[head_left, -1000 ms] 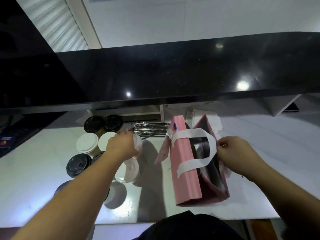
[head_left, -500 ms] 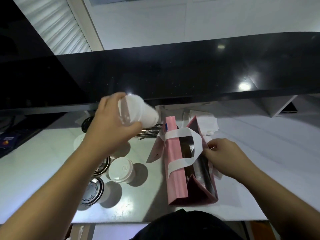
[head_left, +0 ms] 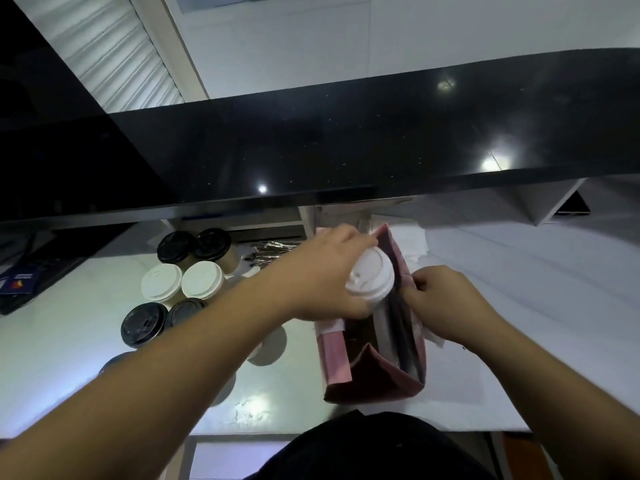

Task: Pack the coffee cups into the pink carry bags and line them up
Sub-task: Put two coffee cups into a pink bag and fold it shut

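Head view: cup (head_left: 370,278) sits over the bag's (head_left: 377,382) mouth, left hand (head_left: 322,275) wrapped round it; right hand (head_left: 440,299) pinches the right wall open. A slipped pinch could let the mouth close and snag the cup.

Both forearms come in bare, no sleeves showing, no watch or rings visible on the left hand (head_left: 325,271) or the right hand (head_left: 446,303); a dark, black-looking garment (head_left: 367,448) covers the torso at the bottom edge
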`<state>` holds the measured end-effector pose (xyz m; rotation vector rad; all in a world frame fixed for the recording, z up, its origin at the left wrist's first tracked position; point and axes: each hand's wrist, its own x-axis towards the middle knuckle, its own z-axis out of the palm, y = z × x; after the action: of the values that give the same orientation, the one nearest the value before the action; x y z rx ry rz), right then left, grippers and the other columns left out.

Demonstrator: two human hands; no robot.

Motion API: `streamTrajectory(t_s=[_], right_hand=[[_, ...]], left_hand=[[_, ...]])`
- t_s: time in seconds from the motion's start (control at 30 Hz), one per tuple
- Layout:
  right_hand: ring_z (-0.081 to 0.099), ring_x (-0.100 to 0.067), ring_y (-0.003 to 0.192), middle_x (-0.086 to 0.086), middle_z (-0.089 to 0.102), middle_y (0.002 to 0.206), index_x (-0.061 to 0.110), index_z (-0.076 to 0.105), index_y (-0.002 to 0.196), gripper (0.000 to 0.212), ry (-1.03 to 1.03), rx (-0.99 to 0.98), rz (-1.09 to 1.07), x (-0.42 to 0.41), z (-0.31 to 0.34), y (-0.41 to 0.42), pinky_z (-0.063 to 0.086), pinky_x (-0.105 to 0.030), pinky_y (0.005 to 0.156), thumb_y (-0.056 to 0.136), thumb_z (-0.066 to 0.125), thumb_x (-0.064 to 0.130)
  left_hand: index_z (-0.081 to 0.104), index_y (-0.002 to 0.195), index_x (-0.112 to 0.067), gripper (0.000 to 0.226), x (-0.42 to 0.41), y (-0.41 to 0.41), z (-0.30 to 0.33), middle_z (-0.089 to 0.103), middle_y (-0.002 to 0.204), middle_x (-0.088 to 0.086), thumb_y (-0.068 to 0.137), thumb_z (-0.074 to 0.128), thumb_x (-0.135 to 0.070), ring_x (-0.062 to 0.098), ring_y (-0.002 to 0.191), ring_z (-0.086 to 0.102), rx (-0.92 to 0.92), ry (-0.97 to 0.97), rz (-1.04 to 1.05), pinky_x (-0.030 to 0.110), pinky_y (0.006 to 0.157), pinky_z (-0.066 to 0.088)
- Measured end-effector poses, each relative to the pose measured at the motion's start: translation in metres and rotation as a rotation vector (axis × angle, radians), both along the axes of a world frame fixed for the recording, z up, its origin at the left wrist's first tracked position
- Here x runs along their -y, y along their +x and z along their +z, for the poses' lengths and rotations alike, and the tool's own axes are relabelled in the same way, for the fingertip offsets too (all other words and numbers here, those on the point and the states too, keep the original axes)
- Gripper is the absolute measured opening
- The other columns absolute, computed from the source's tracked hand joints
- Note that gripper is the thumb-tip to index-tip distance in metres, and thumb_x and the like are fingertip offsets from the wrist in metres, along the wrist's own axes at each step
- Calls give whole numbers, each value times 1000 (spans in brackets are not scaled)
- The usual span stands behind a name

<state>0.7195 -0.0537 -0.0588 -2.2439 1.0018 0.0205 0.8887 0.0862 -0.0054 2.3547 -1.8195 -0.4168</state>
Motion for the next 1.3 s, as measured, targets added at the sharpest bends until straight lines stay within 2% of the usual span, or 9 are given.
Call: streamTrajectory(t_s=[0.17, 0.27, 0.33, 0.6, 0.73, 0.83, 1.07, 1.2, 1.3], right_hand=[[54, -20, 52, -2, 58, 54, 11, 60, 63, 45, -28, 23, 35, 2, -3, -2, 38, -31, 47, 100, 51, 34], [56, -23, 56, -6, 60, 58, 9, 61, 67, 46, -45, 25, 58, 2, -4, -2, 41, -35, 51, 102, 48, 36], [50, -20, 53, -5, 55, 56, 10, 53, 62, 48, -65, 31, 70, 1, -5, -2, 33, -32, 48, 103, 48, 35], [40, -16, 48, 0, 44, 49, 15, 39, 56, 48, -68, 37, 70, 8, -2, -5, 24, -31, 47, 100, 50, 29], [41, -18, 49, 0, 44, 49, 16, 40, 56, 45, -60, 41, 59, 9, -3, -6, 25, -32, 47, 98, 51, 28], [45, -21, 52, -3, 50, 54, 13, 47, 59, 41, -54, 31, 52, 9, -3, -6, 28, -32, 48, 98, 51, 28], [45, -21, 48, -8, 52, 54, 8, 47, 62, 38, -34, -6, 28, -1, -6, -1, 31, -32, 45, 96, 50, 24], [48, -23, 50, -8, 55, 54, 6, 49, 63, 37, -45, 2, 31, -8, -5, 3, 31, -32, 46, 96, 50, 23], [54, -27, 54, -10, 58, 57, 3, 54, 67, 37, -53, 5, 34, -10, -3, 4, 35, -34, 49, 97, 48, 25]], left_hand=[[44, 150, -26, 84, 20, -4, -32, 53, 146, -1, 79, 78, -56, 21, 124, 57, 183, 154, -62, 40, 97, 56], [49, 142, -20, 72, 32, -2, -45, 58, 136, 4, 83, 78, -47, 25, 112, 64, 287, 223, -18, 40, 89, 58], [48, 143, -16, 67, 39, -4, -53, 58, 134, 7, 87, 77, -41, 27, 110, 65, 316, 241, 15, 39, 87, 58], [38, 149, -5, 73, 54, -7, -77, 45, 145, 17, 88, 77, -15, 34, 121, 61, 264, 328, 60, 42, 101, 52], [36, 149, -2, 70, 51, -4, -83, 43, 147, 18, 91, 73, -17, 35, 124, 59, 242, 377, 38, 40, 101, 48], [26, 156, 0, 82, 50, -1, -91, 32, 158, 19, 93, 74, -18, 36, 131, 56, 160, 458, 100, 42, 103, 47], [22, 162, -8, 90, 43, 9, -103, 32, 162, 14, 92, 76, -18, 34, 134, 55, 17, 434, 154, 42, 108, 47], [11, 165, -9, 97, 47, 6, -94, 23, 167, 14, 93, 75, -22, 36, 140, 48, -9, 542, 174, 44, 111, 44], [28, 160, -2, 76, 48, -5, -67, 45, 154, 18, 98, 66, -22, 36, 133, 55, 17, 569, 124, 43, 108, 47]])
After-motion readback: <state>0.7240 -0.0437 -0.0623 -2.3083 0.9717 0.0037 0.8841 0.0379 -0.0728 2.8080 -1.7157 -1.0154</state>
